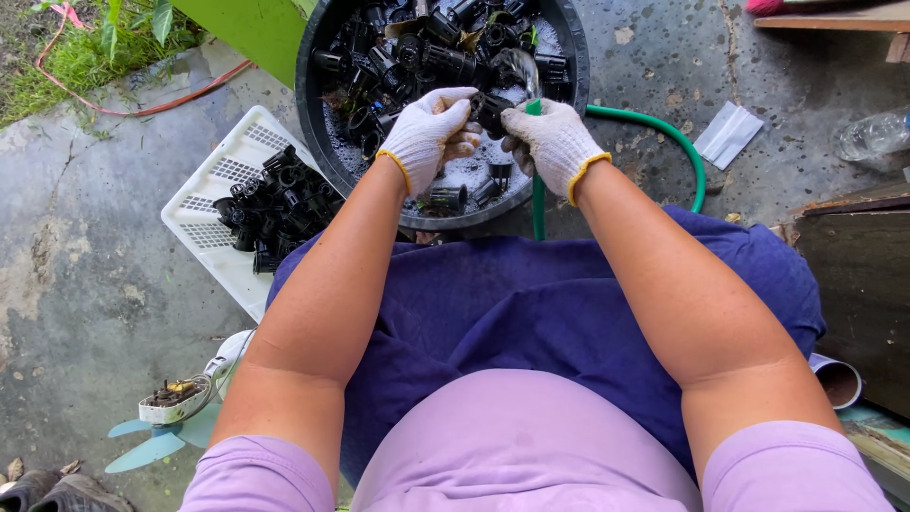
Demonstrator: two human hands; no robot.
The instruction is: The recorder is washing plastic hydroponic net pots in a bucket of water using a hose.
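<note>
Both my hands wear white knit gloves with yellow cuffs. My left hand [427, 133] and my right hand [552, 140] meet over a round black basin [308, 114] and together hold one small black net pot [490, 112]. The basin holds water and several more black net pots [417, 47]. A green hose [664, 133] curves in from the right, and its end [534, 109] sits by my right hand with water running from it into the basin.
A white slotted basket [213, 190] with several black net pots [280, 204] lies left of the basin. A small fan with pale blue blades [161, 427] lies by my left knee. A clear bottle [872, 135], a white packet [728, 135] and wooden boards [858, 275] are at the right.
</note>
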